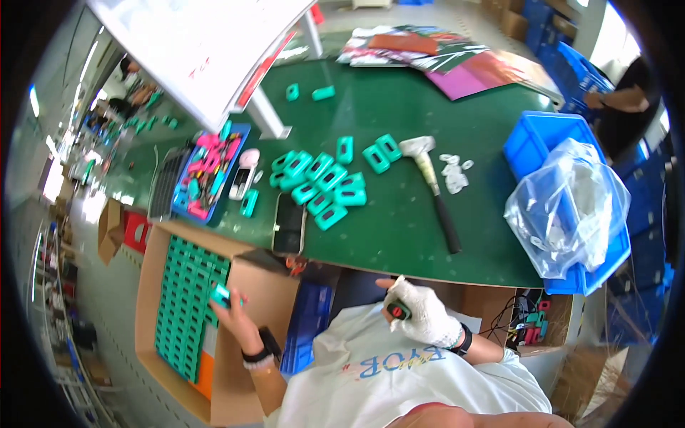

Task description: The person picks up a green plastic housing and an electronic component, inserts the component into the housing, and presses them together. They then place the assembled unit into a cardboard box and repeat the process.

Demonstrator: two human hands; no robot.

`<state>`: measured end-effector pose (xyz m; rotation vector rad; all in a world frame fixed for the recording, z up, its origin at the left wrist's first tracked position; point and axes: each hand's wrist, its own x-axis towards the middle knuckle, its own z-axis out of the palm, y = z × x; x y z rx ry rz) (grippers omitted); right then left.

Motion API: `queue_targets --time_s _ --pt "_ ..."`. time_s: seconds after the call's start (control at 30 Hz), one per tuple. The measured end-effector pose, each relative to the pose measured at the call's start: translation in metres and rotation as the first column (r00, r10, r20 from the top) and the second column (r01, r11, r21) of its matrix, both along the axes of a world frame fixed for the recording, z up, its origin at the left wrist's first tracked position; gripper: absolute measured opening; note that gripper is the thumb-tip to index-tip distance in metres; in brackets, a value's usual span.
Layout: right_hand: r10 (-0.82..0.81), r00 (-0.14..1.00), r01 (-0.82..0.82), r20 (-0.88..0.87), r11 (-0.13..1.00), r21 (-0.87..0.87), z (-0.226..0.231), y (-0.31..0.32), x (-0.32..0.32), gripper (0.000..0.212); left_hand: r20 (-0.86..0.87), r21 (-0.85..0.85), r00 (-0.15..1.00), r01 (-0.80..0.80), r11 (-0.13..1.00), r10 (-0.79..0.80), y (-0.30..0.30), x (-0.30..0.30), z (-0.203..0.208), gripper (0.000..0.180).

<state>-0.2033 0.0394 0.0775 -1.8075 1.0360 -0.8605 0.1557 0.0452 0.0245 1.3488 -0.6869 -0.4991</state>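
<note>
My left hand [241, 327] holds a small teal plastic case [220, 294] over the open cardboard box [260, 299], pinched in its fingers. Inside that box, many teal cases [182, 307] stand in close rows. In a white glove, my right hand [428, 317] is close to my body, just below the table edge. Its fingers are closed around a dark thing with a red round end [398, 310], whose kind I cannot make out. On the green table, a loose heap of teal cases [325, 178] lies near a phone [289, 225].
A hammer [439, 192] lies beside small white pieces [454, 175]. At the right edge stands a blue bin [531, 135] with a clear plastic bag [571, 207]. A blue tray [235, 153] holds pink and teal items. Another person's arm [624, 100] shows far right.
</note>
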Motion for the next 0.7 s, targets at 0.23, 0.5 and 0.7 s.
queue_targets --time_s 0.23,0.5,0.7 --pt "-0.001 1.000 0.000 -0.028 0.999 -0.044 -0.002 0.017 -0.001 0.028 0.013 0.018 1.000 -0.029 0.999 0.029 0.002 -0.001 -0.006 0.047" --pt "-0.220 0.970 0.229 -0.103 0.970 0.086 -0.006 0.021 -0.002 0.037 0.077 -0.082 0.997 0.012 0.997 -0.006 -0.008 -0.020 -0.016 0.050" --pt "-0.158 0.979 0.173 -0.129 0.978 0.118 0.001 0.018 0.001 0.036 0.054 -0.032 0.998 -0.010 0.999 0.012 -0.005 -0.012 -0.019 0.048"
